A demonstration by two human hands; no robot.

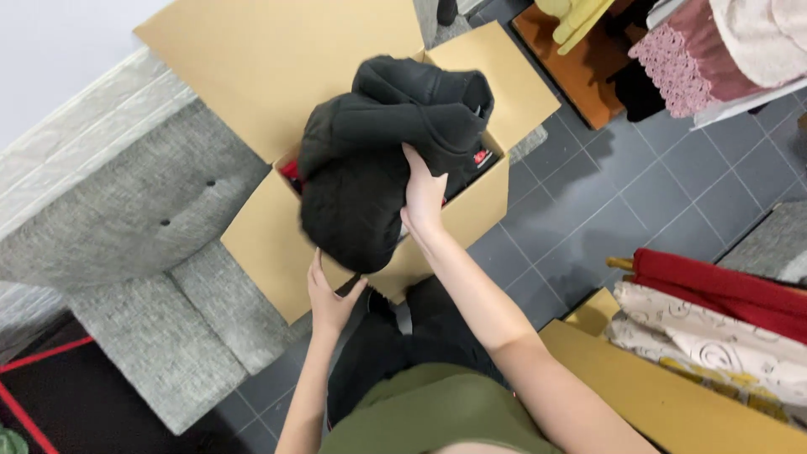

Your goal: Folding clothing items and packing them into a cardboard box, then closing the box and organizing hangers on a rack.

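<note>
Two hands, left (329, 298) & right (423, 195), grip bulky black fleece garment (378, 151) over cardboard box (269, 244).

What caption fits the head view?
Both hands, left and right, hold a black garment over an open cardboard box.
</note>
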